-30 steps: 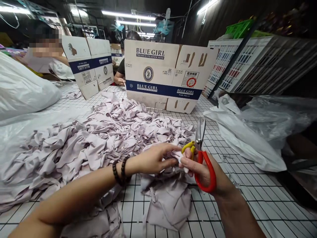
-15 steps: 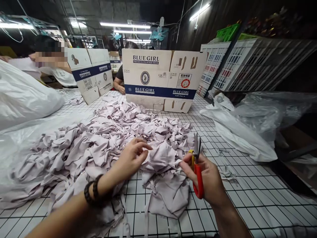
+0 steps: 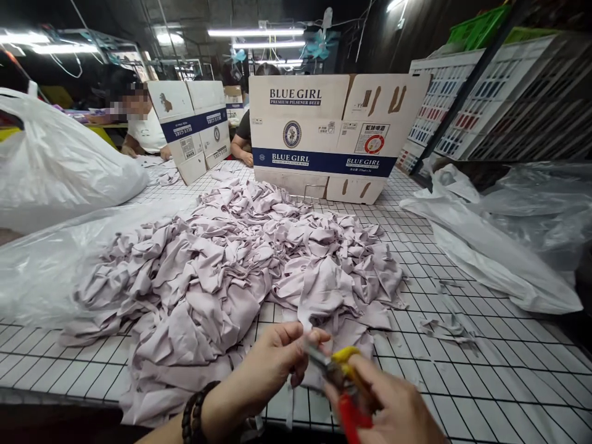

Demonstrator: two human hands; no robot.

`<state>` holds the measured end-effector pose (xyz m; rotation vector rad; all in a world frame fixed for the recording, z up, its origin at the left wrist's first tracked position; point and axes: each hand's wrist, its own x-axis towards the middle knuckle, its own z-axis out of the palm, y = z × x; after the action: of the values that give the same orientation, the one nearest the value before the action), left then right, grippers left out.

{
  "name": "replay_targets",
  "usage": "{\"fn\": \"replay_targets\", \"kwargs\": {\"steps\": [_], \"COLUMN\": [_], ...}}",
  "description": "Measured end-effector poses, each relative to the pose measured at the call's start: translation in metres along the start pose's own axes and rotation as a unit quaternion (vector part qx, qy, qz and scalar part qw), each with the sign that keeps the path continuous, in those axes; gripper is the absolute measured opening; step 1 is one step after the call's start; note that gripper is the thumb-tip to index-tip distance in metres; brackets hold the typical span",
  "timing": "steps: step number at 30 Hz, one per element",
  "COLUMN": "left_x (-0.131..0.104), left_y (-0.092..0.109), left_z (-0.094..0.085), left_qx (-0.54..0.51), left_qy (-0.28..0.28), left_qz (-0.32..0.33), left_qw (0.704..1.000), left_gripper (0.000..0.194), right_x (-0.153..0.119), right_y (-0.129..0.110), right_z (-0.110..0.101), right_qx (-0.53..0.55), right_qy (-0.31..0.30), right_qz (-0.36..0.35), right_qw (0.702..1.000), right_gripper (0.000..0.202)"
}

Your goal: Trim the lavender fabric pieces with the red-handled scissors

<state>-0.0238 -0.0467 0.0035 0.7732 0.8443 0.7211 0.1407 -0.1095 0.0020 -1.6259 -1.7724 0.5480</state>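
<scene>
My left hand (image 3: 282,357), with dark beads at the wrist, pinches the edge of a pale lilac fabric piece (image 3: 326,287) pulled from the heap. In my right hand (image 3: 393,401) are scissors (image 3: 345,385) with one red and one yellow handle. Their blades point up and left, and the tips meet the cloth right beside my left fingertips. Motion blurs the blades, so how far they are apart does not show clearly. Beyond both hands spreads a large heap of lilac fabric pieces (image 3: 198,265) on the gridded table.
Two beer cartons stand behind the heap, a wide one (image 3: 300,139) and a narrower one (image 3: 189,132). White plastic bags lie left (image 3: 69,160) and right (image 3: 490,246). Fabric scraps (image 3: 451,330) lie at right. Two people sit across the table, and white crates (image 3: 504,92) are stacked behind.
My left hand has come down and right and now pinches the cloth edge. My right hand has moved lower, turning the scissors from upright to pointing left at the fabric. The view has shifted.
</scene>
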Motion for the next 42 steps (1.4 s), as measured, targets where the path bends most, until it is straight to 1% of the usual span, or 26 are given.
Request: {"fn": "replay_targets", "kwargs": {"steps": [1, 2, 3, 4, 5, 6, 7, 8, 9, 10, 12, 15, 18, 20, 23, 25, 27, 29, 30, 31, 33, 35, 36, 38, 42], "left_x": [-0.002, -0.003, -0.004, -0.005, -0.006, -0.006, -0.007, -0.007, -0.008, -0.009, -0.011, -0.013, -0.014, -0.013, -0.013, -0.014, -0.014, -0.015, -0.015, -0.015, -0.016, -0.017, -0.018, -0.018, -0.012], "left_y": [0.002, 0.003, 0.003, 0.002, 0.000, -0.002, -0.006, -0.010, -0.013, -0.017, -0.021, -0.025, -0.028, -0.031, -0.035, -0.035, -0.031, -0.026, -0.023, -0.020, -0.014, -0.008, -0.005, 0.001, 0.009], "left_z": [-0.002, -0.003, -0.004, -0.005, -0.005, -0.006, -0.007, -0.007, -0.008, -0.010, -0.012, -0.015, -0.014, -0.011, -0.006, -0.004, -0.005, -0.007, -0.008, -0.010, -0.011, -0.012, -0.011, -0.009, -0.002], "left_qx": [0.003, 0.006, 0.008, 0.011, 0.015, 0.018, 0.017, 0.013, 0.005, -0.008, -0.042, -0.135, -0.238, -0.260, -0.229, -0.170, -0.079, 0.027, 0.079, 0.127, 0.209, 0.265, 0.282, 0.289, 0.226], "left_qy": [-0.003, -0.007, -0.013, -0.024, -0.039, -0.056, -0.070, -0.077, -0.077, -0.069, -0.052, -0.053, -0.063, -0.059, -0.048, -0.051, -0.048, -0.019, 0.005, 0.033, 0.081, 0.109, 0.113, 0.098, -0.011], "left_qz": [0.003, 0.004, 0.002, -0.003, -0.011, -0.020, -0.030, -0.039, -0.047, -0.052, -0.060, -0.100, -0.145, -0.142, -0.114, -0.085, -0.028, 0.056, 0.104, 0.151, 0.234, 0.287, 0.301, 0.311, 0.306], "left_qw": [1.000, 1.000, 1.000, 1.000, 0.999, 0.998, 0.997, 0.996, 0.996, 0.996, 0.996, 0.984, 0.958, 0.953, 0.966, 0.980, 0.995, 0.998, 0.991, 0.980, 0.946, 0.914, 0.904, 0.900, 0.925], "left_gripper": [0.047, 0.047, 0.046, 0.046, 0.046, 0.047, 0.048, 0.049, 0.051, 0.052, 0.054, 0.047, 0.048, 0.044, 0.037, 0.038, 0.041, 0.039, 0.037, 0.034, 0.027, 0.024, 0.024, 0.026, 0.026], "right_x": [0.004, 0.010, 0.017, 0.025, 0.032, 0.039, 0.045, 0.050, 0.054, 0.058, 0.064, 0.071, 0.074, 0.073, 0.069, 0.066, 0.062, 0.058, 0.056, 0.053, 0.048, 0.043, 0.041, 0.037, 0.030], "right_y": [0.006, 0.013, 0.019, 0.025, 0.031, 0.035, 0.039, 0.041, 0.043, 0.043, 0.042, 0.038, 0.034, 0.033, 0.035, 0.036, 0.036, 0.034, 0.032, 0.030, 0.026, 0.023, 0.022, 0.021, 0.020], "right_z": [-0.004, -0.008, -0.010, -0.009, -0.006, -0.001, 0.006, 0.013, 0.021, 0.028, 0.037, 0.039, 0.035, 0.035, 0.038, 0.038, 0.036, 0.027, 0.021, 0.014, -0.003, -0.020, -0.028, -0.041, -0.054], "right_qx": [0.021, 0.041, 0.061, 0.096, 0.139, 0.172, 0.196, 0.209, 0.212, 0.214, 0.239, 0.307, 0.348, 0.352, 0.332, 0.306, 0.267, 0.224, 0.203, 0.187, 0.158, 0.119, 0.099, 0.062, 0.022], "right_qy": [0.008, 0.024, 0.038, 0.036, 0.013, -0.022, -0.054, -0.076, -0.083, -0.075, -0.028, 0.023, 0.040, 0.048, 0.060, 0.057, 0.022, -0.045, -0.069, -0.080, -0.073, -0.071, -0.081, -0.099, -0.118], "right_qz": [0.059, 0.103, 0.126, 0.115, 0.091, 0.074, 0.059, 0.053, 0.056, 0.059, 0.056, 0.024, -0.015, -0.022, -0.010, 0.010, 0.045, 0.079, 0.088, 0.091, 0.085, 0.068, 0.055, 0.031, 0.000], "right_qw": [0.998, 0.994, 0.989, 0.988, 0.986, 0.982, 0.977, 0.974, 0.972, 0.972, 0.969, 0.951, 0.936, 0.935, 0.941, 0.950, 0.962, 0.970, 0.973, 0.975, 0.981, 0.988, 0.990, 0.993, 0.993], "right_gripper": [0.011, 0.015, 0.019, 0.026, 0.034, 0.041, 0.044, 0.043, 0.036, 0.028, 0.015, 0.018, 0.017, 0.016, 0.018, 0.018, 0.015, 0.014, 0.016, 0.018, 0.021, 0.021, 0.022, 0.023, 0.021]}}
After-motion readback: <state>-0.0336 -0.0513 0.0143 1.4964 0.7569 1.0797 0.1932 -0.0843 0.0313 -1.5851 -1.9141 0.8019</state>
